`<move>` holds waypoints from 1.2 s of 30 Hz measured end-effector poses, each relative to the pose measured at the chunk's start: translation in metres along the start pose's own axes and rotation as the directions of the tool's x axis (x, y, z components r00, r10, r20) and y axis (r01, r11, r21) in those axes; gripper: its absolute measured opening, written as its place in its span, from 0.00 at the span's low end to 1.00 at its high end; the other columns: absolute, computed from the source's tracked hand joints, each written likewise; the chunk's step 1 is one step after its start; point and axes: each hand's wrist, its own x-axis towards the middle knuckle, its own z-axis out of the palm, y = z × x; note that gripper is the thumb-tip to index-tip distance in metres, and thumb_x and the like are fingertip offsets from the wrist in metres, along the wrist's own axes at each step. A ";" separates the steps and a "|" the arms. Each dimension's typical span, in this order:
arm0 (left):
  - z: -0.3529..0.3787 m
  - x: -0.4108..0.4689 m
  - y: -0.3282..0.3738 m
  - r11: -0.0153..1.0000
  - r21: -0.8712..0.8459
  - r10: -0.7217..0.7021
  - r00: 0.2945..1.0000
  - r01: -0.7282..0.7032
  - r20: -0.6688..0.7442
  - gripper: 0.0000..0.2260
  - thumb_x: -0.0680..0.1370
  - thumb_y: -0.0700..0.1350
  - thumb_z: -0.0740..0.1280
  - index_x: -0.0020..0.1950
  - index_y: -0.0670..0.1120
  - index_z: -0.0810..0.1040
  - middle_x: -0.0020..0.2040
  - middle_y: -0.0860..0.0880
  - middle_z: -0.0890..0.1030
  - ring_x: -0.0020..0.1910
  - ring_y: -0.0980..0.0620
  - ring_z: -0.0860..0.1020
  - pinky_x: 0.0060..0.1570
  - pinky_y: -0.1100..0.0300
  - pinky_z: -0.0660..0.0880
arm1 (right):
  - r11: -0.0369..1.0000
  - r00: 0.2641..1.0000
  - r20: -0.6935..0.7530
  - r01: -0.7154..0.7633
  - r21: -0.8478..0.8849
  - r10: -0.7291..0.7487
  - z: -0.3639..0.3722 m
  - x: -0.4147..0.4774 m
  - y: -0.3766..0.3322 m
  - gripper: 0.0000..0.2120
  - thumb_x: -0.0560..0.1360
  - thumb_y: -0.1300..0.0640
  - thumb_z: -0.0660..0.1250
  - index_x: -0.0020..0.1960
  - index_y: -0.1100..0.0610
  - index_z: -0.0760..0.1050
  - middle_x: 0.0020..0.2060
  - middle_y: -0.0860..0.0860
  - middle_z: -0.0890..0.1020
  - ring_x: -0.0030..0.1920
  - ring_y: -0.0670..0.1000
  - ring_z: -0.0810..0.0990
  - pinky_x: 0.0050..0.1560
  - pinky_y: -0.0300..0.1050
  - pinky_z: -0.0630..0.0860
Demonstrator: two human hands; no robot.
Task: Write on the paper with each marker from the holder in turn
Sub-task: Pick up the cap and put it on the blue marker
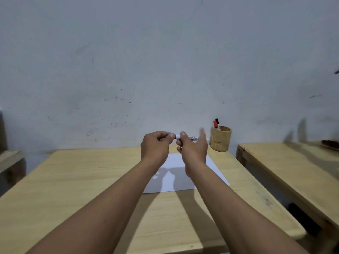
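Both my forearms reach out from the lower edge, meeting above the paper (176, 173). Between them I hold the blue marker (183, 137) level and clear of the table (73, 180): my left hand (156, 146) pinches the blue cap end, while my right hand (192, 147) pinches the white barrel between thumb and forefinger, its other fingers spread and blurred. Judged from this two-handed grip, the cap is being pulled off or pushed on; which one I cannot tell. The sheet lies flat directly below, well placed for writing, and its visible part shows no marks, though my hands and their shadow hide some of it. Beyond, at the far right corner, the wooden holder (221, 139) keeps a red marker (215, 124) and a black marker (217, 121) upright. Nothing stands between hands and paper. A second table (293, 171) stands just beside, right.
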 end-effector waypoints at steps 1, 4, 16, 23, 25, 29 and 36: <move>0.002 0.001 0.003 1.000 0.005 0.017 1.000 -0.017 0.002 0.05 0.79 0.48 0.71 0.45 0.52 0.87 0.37 0.56 0.83 0.39 0.57 0.78 0.38 0.62 0.70 | 0.996 0.999 0.017 0.034 -0.082 -0.032 -0.002 0.001 -0.003 0.23 0.82 0.59 0.64 0.76 0.55 0.68 0.40 0.50 0.83 0.37 0.44 0.82 0.47 0.46 0.81; 0.006 0.005 0.014 0.994 0.057 0.090 0.996 -0.090 0.010 0.06 0.78 0.49 0.71 0.45 0.52 0.87 0.36 0.57 0.82 0.35 0.58 0.76 0.38 0.62 0.69 | 0.978 0.994 0.104 0.063 -0.199 -0.043 -0.016 0.005 -0.010 0.14 0.81 0.62 0.58 0.62 0.55 0.78 0.42 0.53 0.83 0.36 0.47 0.81 0.43 0.48 0.80; 0.082 0.036 0.032 0.982 0.127 0.120 0.981 -0.140 0.153 0.17 0.85 0.54 0.57 0.55 0.49 0.84 0.47 0.52 0.85 0.49 0.52 0.80 0.49 0.58 0.74 | 0.662 0.936 0.220 0.350 -0.663 -0.274 -0.085 0.075 -0.037 0.09 0.82 0.53 0.66 0.46 0.55 0.81 0.25 0.46 0.71 0.26 0.45 0.69 0.31 0.41 0.65; 0.149 0.069 -0.007 0.969 0.234 0.028 0.975 -0.081 0.221 0.17 0.83 0.52 0.62 0.69 0.46 0.76 0.61 0.47 0.82 0.61 0.47 0.79 0.57 0.57 0.72 | 0.598 0.920 0.123 0.340 -0.726 -0.373 -0.116 0.154 -0.069 0.07 0.82 0.55 0.65 0.50 0.56 0.80 0.38 0.47 0.81 0.37 0.46 0.79 0.34 0.35 0.70; 0.171 0.080 -0.021 0.962 0.266 -0.005 0.963 -0.069 0.268 0.24 0.80 0.54 0.67 0.74 0.47 0.72 0.65 0.46 0.80 0.62 0.46 0.78 0.60 0.54 0.75 | 0.572 0.911 0.109 0.339 -0.747 -0.397 -0.119 0.174 -0.075 0.07 0.83 0.55 0.65 0.55 0.56 0.79 0.43 0.48 0.80 0.38 0.45 0.77 0.32 0.32 0.65; 0.210 0.096 -0.044 0.918 0.381 -0.023 0.944 -0.110 0.329 0.35 0.76 0.56 0.73 0.79 0.47 0.64 0.72 0.45 0.75 0.68 0.44 0.75 0.63 0.51 0.74 | 0.556 0.907 0.081 0.321 -0.767 -0.413 -0.125 0.213 -0.069 0.09 0.83 0.56 0.65 0.59 0.59 0.79 0.49 0.51 0.81 0.46 0.50 0.77 0.35 0.36 0.67; 0.260 0.119 -0.068 0.892 0.433 -0.003 0.958 -0.127 0.287 0.31 0.70 0.56 0.74 0.69 0.47 0.69 0.60 0.47 0.80 0.57 0.44 0.80 0.54 0.46 0.80 | 0.513 0.948 0.085 0.240 -0.824 -0.308 -0.135 0.255 -0.034 0.08 0.81 0.54 0.69 0.49 0.59 0.81 0.42 0.52 0.83 0.41 0.51 0.80 0.40 0.43 0.71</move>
